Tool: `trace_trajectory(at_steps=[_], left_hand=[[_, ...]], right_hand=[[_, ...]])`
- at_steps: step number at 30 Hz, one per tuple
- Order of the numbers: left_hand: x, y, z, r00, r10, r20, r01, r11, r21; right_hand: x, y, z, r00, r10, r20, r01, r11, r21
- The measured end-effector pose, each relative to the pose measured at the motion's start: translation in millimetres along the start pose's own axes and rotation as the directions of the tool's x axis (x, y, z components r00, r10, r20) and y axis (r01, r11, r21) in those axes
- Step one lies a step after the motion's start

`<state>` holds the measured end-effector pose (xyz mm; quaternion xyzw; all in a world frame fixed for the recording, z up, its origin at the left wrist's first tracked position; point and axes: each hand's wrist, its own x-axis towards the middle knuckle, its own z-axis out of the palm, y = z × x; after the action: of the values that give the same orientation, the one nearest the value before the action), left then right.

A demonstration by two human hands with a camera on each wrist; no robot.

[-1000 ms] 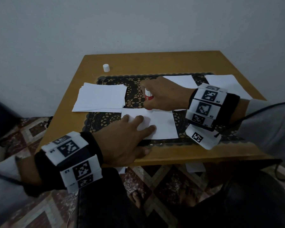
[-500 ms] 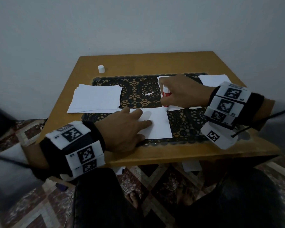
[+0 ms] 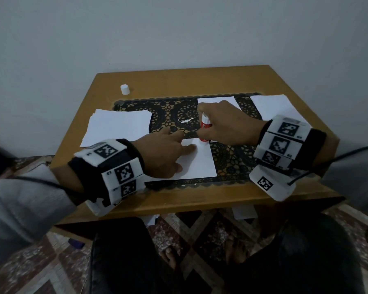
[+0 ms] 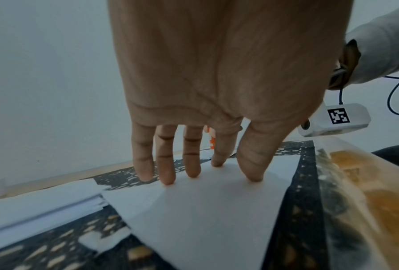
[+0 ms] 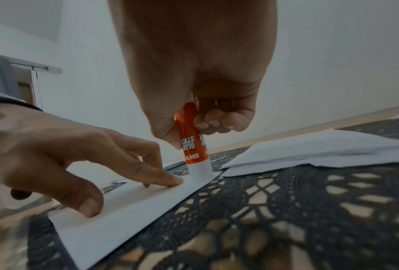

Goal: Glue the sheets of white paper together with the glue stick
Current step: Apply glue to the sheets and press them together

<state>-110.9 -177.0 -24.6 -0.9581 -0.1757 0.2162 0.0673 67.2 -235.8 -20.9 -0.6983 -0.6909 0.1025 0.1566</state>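
Glue stick (image 5: 194, 146): red and white tube, upright, white end down on the far right corner of the near sheet.
Right hand (image 3: 227, 126): fingers and thumb curled tight round the glue stick, gripping it from above.
Near sheet (image 3: 198, 164): white, flat on the mat, near the front edge of the table, in the middle.
Left hand (image 3: 164, 155): fingers straight and spread, tips pressing the near sheet down, just left of the glue stick.
Edges: far right corner of the near sheet right under the tube; bare mat to the right of the sheet.
Stack of paper (image 3: 119, 128): white, on the left, its edge just beside the near sheet.
More sheets (image 3: 272, 107): white, far right on the mat, well apart from the tube.
Torn scrap (image 3: 186, 120): small, white, on the mat just left of the tube.
White cap (image 3: 125, 89): upright on bare wood, far left.
Mat (image 3: 227, 158): black lace, under the papers.
Table (image 3: 179, 81): brown wood, far strip bare.
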Motion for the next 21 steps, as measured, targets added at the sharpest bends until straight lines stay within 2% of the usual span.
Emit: trace_trajectory(at_steps=[8,14,21], left_hand=[[0.9,-0.1,-0.4,1.0,0.005,-0.005,-0.005,1.0,-0.009],[1.5,-1.3,-1.3,1.0,0.018,-0.008,-0.018,1.0,-0.016],[3.8,-4.7,-1.1,0.999,-0.01,-0.042,0.003,0.989,-0.149]], right_hand=[[-15.3,-6.6,-0.9,1.0,-0.006,0.017,0.007,1.0,-0.023],[-33.4,-17.0,0.4,0.995,-0.031,0.092,0.033,0.999,-0.024],[-63.3,-18.6,6.1,0.976,-0.215,0.023,0.214,0.976,0.046]])
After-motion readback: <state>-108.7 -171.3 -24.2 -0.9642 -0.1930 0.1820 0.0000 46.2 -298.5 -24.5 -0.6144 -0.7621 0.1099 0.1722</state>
